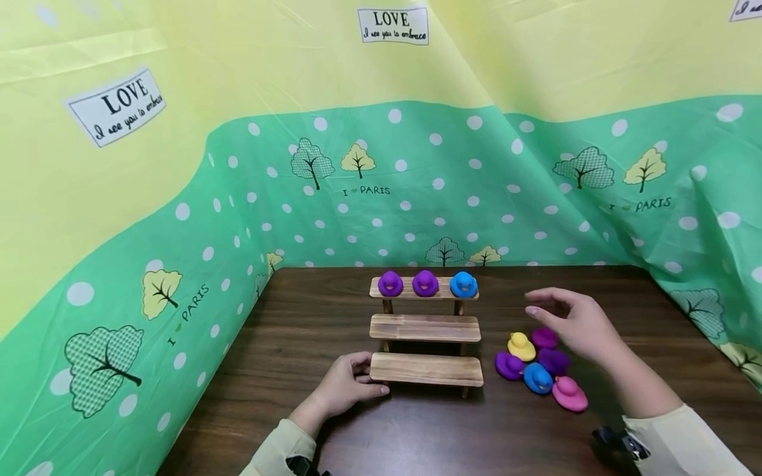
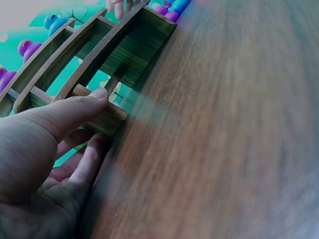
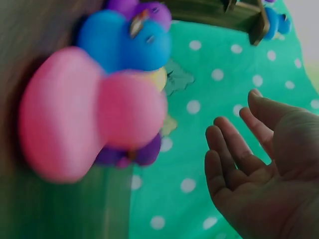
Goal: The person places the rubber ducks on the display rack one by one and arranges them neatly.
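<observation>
A three-tier wooden display stand point(image 1: 425, 369) stands on the table, its tiers stepping up toward the back. My left hand point(image 1: 345, 385) holds the left end of its lowest tier, thumb in front and fingers curled behind, as the left wrist view shows. On the top tier sit two purple rubber ducks point(image 1: 390, 283) and a blue rubber duck point(image 1: 464, 285) at the right end. My right hand point(image 1: 586, 324) hovers over the loose ducks to the right, fingers loosely bent, holding nothing. Among those are a yellow duck point(image 1: 520, 346), a blue duck point(image 1: 538, 379), a pink duck point(image 1: 569, 394) and several purple ones.
The dark wooden table point(image 1: 434, 436) reaches back to a green and yellow curtain point(image 1: 417, 165) printed with trees and dots, which also hangs along the left and right sides. The middle tier point(image 1: 425, 327) and lowest tier carry no ducks.
</observation>
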The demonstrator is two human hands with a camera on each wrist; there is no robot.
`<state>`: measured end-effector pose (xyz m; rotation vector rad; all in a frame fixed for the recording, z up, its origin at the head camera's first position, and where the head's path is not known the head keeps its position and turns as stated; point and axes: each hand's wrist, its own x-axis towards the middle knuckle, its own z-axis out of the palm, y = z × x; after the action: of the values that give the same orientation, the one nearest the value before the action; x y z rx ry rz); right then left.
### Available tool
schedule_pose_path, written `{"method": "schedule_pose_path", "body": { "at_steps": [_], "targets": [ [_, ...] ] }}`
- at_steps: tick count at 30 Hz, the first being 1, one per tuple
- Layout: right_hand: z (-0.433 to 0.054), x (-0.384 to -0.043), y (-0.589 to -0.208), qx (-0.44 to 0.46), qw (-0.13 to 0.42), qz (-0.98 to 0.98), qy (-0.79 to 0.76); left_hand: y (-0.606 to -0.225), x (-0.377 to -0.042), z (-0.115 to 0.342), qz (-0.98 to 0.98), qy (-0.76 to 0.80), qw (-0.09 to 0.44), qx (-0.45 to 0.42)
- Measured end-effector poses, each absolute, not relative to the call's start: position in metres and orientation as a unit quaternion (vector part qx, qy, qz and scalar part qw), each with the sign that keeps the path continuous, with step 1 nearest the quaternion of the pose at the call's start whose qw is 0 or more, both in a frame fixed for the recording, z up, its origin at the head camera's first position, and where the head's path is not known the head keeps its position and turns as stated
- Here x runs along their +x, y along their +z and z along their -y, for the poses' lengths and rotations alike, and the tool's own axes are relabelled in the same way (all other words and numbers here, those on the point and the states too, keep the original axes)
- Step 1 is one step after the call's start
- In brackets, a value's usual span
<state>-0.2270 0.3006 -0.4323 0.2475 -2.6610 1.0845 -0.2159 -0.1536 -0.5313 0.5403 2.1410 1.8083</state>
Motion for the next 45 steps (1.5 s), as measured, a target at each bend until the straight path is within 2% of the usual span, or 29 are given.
{"method": "schedule_pose_path", "body": {
  "at_steps": [4, 12, 17, 24, 34, 45],
  "targets": [
    [-0.324, -0.221, -0.446, 0.093, 0.109, 0.92, 0.365, -0.533, -0.216, 0.154, -0.741, 0.629, 0.143, 0.187],
    [-0.359, -0.209, -0.471, 0.1, -0.023, 0.909, 0.404, -0.534, -0.215, 0.154, -0.743, 0.626, 0.139, 0.192],
    [-0.367, -0.205, -0.48, 0.105, -0.069, 0.896, 0.425, -0.535, -0.215, 0.154, -0.741, 0.627, 0.14, 0.193],
    [-0.372, -0.202, -0.483, 0.127, -0.066, 0.921, 0.362, -0.536, -0.213, 0.154, -0.745, 0.624, 0.141, 0.188],
    [-0.374, -0.202, -0.487, 0.143, -0.071, 0.91, 0.383, -0.536, -0.213, 0.154, -0.741, 0.628, 0.143, 0.19],
    [-0.371, -0.204, -0.483, 0.15, -0.046, 0.924, 0.349, -0.534, -0.214, 0.154, -0.746, 0.624, 0.136, 0.188]
  ]
}}
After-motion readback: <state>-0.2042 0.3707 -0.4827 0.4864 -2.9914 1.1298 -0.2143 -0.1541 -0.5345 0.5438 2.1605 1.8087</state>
